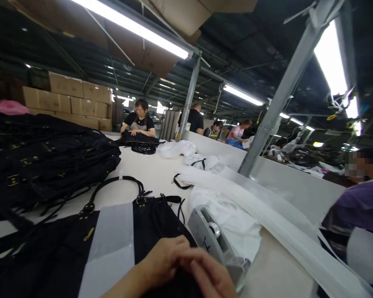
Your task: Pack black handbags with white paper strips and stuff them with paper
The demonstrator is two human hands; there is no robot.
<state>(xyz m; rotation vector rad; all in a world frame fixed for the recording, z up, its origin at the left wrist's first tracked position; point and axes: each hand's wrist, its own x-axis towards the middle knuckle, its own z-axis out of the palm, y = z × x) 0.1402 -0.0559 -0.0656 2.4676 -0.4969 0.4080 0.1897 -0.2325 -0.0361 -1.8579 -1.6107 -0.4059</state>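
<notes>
A black handbag lies on the table in front of me, its looped handle stretched towards the far side. Across its middle runs a pale grey plastic sheet. Over the bag's right part, my left hand is closed with its fingers curled in. My right hand meets it from the right, fingers bent and pressed together against the left hand's fingertips. Whatever is between the fingers is hidden. Just beyond my right hand stands a grey tape dispenser with a metal roller.
Black bags with brass fittings form a large pile at left. White plastic bags and a long stack of clear film lie at right by a low partition. Across the table a co-worker handles a black bag.
</notes>
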